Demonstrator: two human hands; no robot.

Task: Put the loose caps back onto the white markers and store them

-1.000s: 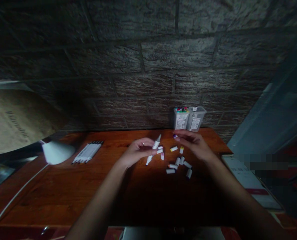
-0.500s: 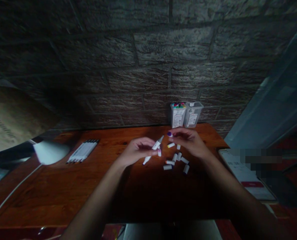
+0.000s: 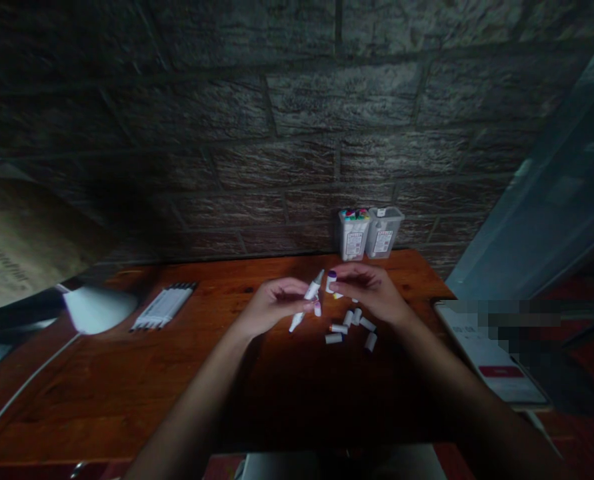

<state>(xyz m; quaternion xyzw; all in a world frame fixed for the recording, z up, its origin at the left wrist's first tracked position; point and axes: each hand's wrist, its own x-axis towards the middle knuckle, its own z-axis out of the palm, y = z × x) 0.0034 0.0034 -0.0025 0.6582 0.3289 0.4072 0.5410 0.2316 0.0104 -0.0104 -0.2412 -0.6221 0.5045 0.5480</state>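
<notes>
My left hand (image 3: pixel 275 305) is closed round a white marker (image 3: pixel 307 299) that points up and to the right, its tip bare. My right hand (image 3: pixel 371 292) pinches a small cap with a purple end (image 3: pixel 331 279) a short way right of the marker's tip. Several loose white caps (image 3: pixel 349 327) with coloured ends lie on the red-brown wooden table (image 3: pixel 127 373) just below and between both hands.
Two clear marker boxes (image 3: pixel 369 232) stand against the stone wall at the table's back edge. A row of white markers (image 3: pixel 163 306) lies at the left, beside a white lamp head (image 3: pixel 97 309) and its cable. A white paper or booklet (image 3: pixel 487 357) lies at the right.
My right hand has carried the purple-ended cap leftward, closer to the marker's tip. The left hand and marker have hardly moved.
</notes>
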